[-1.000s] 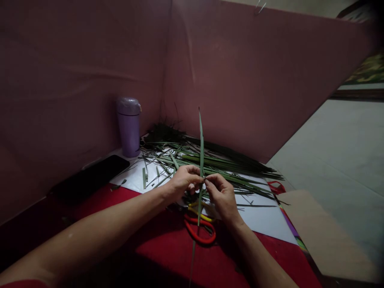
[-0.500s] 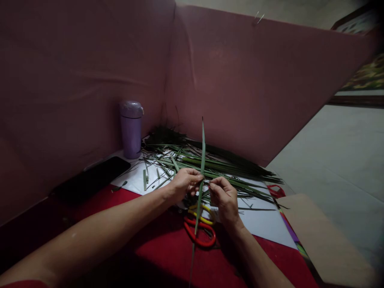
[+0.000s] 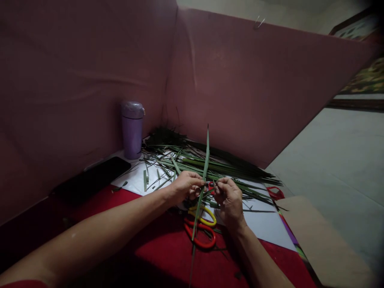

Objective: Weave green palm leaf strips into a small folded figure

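My left hand (image 3: 189,185) pinches a long, narrow green leaf strip (image 3: 207,158) near its middle. The strip stands almost upright, its dark tip at the top and its lower end trailing below the hands. Just to the right, my right hand (image 3: 231,202) has thumb and fingertips pressed together; whatever lies between them is too small to make out. Below the hands lie scissors with one yellow and one red handle (image 3: 207,245), partly crossed by the strip. Behind them a pile of cut green leaves (image 3: 222,165) spreads over white paper (image 3: 261,228).
A purple tumbler (image 3: 132,136) stands at the back left beside a dark phone-like slab (image 3: 102,174). Red cloth (image 3: 168,256) covers the front. Pink panels (image 3: 228,88) wall the back and left. A tan board (image 3: 324,240) lies at the right.
My right hand has moved slightly right, away from the left hand. The leaf strip's top has shifted right and a little lower, so it leans more.
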Action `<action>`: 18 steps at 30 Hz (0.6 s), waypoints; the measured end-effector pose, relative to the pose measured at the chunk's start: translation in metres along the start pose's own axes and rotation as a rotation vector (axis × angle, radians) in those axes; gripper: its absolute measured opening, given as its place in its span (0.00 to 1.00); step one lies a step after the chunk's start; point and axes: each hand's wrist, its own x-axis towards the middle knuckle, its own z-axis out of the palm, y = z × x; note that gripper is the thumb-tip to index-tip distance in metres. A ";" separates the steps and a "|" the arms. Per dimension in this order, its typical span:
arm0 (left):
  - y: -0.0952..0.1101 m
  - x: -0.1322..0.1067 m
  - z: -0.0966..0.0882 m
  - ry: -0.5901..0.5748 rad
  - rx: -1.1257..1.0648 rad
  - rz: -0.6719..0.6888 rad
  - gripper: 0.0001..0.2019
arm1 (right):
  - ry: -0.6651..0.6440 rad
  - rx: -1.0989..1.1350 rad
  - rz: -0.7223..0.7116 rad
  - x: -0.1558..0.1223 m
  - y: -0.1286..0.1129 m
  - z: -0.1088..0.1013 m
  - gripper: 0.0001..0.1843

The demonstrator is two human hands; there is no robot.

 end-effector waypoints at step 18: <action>-0.003 -0.005 0.000 -0.246 0.167 -0.139 0.05 | 0.332 0.442 -0.065 0.027 -0.075 -0.044 0.10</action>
